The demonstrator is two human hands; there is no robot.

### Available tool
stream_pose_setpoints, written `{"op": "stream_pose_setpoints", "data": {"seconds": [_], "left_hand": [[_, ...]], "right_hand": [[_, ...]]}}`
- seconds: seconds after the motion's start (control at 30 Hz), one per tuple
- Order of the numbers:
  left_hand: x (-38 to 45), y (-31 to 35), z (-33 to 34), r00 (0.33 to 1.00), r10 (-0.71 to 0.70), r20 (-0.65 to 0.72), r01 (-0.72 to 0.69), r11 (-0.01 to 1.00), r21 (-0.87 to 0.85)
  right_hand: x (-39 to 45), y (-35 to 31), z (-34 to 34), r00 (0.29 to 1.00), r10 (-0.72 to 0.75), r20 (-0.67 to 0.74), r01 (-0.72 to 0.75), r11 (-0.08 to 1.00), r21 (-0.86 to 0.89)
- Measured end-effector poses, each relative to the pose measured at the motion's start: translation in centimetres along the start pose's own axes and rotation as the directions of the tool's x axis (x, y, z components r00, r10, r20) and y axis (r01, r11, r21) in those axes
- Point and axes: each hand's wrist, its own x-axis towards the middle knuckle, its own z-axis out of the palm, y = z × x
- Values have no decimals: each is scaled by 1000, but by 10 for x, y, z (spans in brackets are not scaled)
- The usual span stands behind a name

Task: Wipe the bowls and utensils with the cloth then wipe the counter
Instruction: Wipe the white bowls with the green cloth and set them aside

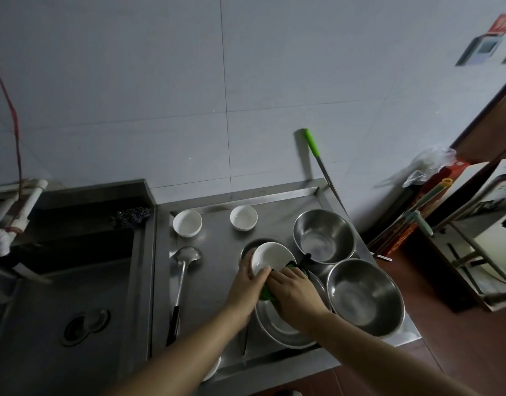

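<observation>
My left hand (247, 287) grips a small white bowl (271, 257), tilted, above the steel counter (217, 281). My right hand (296, 294) holds a green cloth (264, 294) against the bowl's near side; most of the cloth is hidden under the hand. Two more small white bowls (187, 222) (243, 217) stand at the back of the counter. A steel ladle with a black handle (181, 284) lies to the left. Two large steel bowls (324, 235) (365, 297) sit on the right, and a steel plate (280, 328) lies under my right wrist.
A deep steel sink (74, 295) with a drain lies to the left, a dark scourer (130, 215) on its rim. A green-handled tool (317, 158) leans on the tiled wall. Right of the counter edge stand a red box, a plastic bag and a metal frame.
</observation>
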Motion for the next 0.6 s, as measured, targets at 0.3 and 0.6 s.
{"op": "stream_pose_setpoints", "data": {"seconds": [0.3,0.6], "left_hand": [[21,28,-21,946,-144,289,61,958,279],[14,3,15,991,-124,55,121,991,56]], "right_hand": [[-28,34,1,935,-352,-33,352,936,14],[-16,33,-3,999,-45,0,45,998,36]]}}
